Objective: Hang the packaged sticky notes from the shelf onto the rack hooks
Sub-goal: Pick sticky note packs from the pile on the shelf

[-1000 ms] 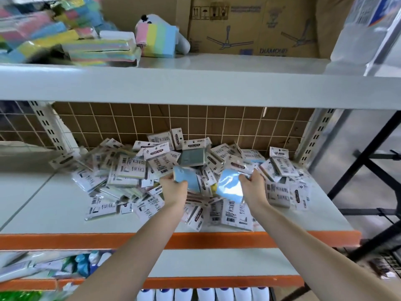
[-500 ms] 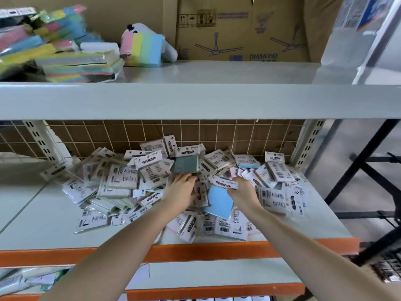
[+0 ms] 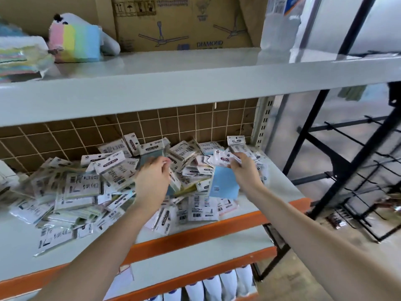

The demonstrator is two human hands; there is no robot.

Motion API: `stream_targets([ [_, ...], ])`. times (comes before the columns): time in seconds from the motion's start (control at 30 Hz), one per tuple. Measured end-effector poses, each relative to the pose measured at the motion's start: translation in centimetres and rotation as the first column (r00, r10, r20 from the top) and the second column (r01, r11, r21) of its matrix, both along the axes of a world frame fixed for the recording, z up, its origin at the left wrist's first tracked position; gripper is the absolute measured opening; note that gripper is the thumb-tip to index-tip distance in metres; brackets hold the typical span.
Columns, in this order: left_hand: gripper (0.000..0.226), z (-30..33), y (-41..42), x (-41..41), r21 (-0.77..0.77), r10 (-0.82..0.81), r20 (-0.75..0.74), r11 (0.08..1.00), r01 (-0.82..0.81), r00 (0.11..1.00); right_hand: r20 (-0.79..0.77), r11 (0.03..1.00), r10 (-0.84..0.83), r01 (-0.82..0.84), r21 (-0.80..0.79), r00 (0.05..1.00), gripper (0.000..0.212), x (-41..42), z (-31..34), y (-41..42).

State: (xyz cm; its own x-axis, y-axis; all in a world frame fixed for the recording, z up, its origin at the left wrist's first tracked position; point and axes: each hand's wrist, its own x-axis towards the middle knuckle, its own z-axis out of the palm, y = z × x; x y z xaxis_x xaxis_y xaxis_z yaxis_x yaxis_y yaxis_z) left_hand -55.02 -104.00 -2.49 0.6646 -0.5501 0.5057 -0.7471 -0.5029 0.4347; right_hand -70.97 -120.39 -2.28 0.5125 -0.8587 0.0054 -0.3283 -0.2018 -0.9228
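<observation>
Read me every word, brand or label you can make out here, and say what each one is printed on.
"DIAMOND": on the cardboard box on the top shelf, beside ceiling fan drawings.
"STICKY NOTE": on the white header card of a sticky note pack at the back of the pile.
"STICKY": on the header of the blue pack pinched in the right hand; the rest is covered.
Barcode labels, the box's top line and handling symbols: too small or blurred to read.

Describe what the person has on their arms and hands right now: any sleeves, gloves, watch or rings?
Nothing is worn that shows. Both forearms are bare from the bottom edge of the view up to the wrists, with no sleeve cuff in sight. The left hand and right hand have no gloves; no watch, bracelet or ring can be made out, though the fingers are slightly blurred.
</observation>
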Motion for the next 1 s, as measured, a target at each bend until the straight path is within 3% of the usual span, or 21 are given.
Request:
stream_targets([
  [0.13, 0.012, 3.0, -2.0, -4.1, -0.347, -0.195, -0.163, 0.929, 0.129, 0.967, 0.104, 0.989, 0.010, 0.005, -0.145, 0.995, 0.011, -4.1, 1.8, -0.5],
  [0.27, 0.011, 5.0, -4.9, -9.5, -0.489, -0.362, -0.227, 0.845, 0.216, 0.904, 0.163, 0.967, -0.063, 0.100, -0.234, 0.985, 0.007, -8.9, 3.1, -1.6],
  [0.37, 0.013, 5.5, -7.6, -14.0, -0.535, -0.452, -0.214, 0.796, 0.283, 0.866, 0.236, 0.952, -0.124, 0.183, -0.246, 0.964, 0.003, -13.5, 3.9, -2.8],
  [0.5, 0.011, 5.4, -11.2, -20.9, -0.579, -0.516, -0.250, 0.758, 0.301, 0.819, 0.288, 0.936, -0.156, 0.235, -0.263, 0.945, 0.019, -20.8, 4.7, -4.7],
  [0.57, 0.010, 5.5, -13.0, -24.8, -0.592, -0.556, -0.284, 0.742, 0.313, 0.781, 0.280, 0.929, -0.162, 0.242, -0.279, 0.946, 0.016, -24.9, 5.0, -5.7],
  [0.63, 0.010, 5.7, -14.7, -28.6, -0.588, -0.580, -0.276, 0.733, 0.342, 0.767, 0.274, 0.916, -0.164, 0.249, -0.314, 0.948, 0.004, -28.8, 5.3, -6.8],
  [0.73, 0.012, 6.2, -17.2, -34.6, -0.580, -0.637, -0.279, 0.708, 0.403, 0.718, 0.279, 0.899, -0.193, 0.284, -0.335, 0.941, 0.002, -34.9, 5.8, -8.6],
  [0.87, 0.016, 6.8, -20.0, -41.1, -0.566, -0.686, -0.276, 0.682, 0.463, 0.674, 0.292, 0.885, -0.234, 0.328, -0.331, 0.927, 0.020, -41.5, 6.7, -10.6],
  [1.0, 0.025, 7.8, -22.5, -45.9, -0.527, -0.745, -0.293, 0.649, 0.549, 0.599, 0.318, 0.875, -0.265, 0.365, -0.316, 0.910, 0.012, -46.2, 7.7, -12.9],
])
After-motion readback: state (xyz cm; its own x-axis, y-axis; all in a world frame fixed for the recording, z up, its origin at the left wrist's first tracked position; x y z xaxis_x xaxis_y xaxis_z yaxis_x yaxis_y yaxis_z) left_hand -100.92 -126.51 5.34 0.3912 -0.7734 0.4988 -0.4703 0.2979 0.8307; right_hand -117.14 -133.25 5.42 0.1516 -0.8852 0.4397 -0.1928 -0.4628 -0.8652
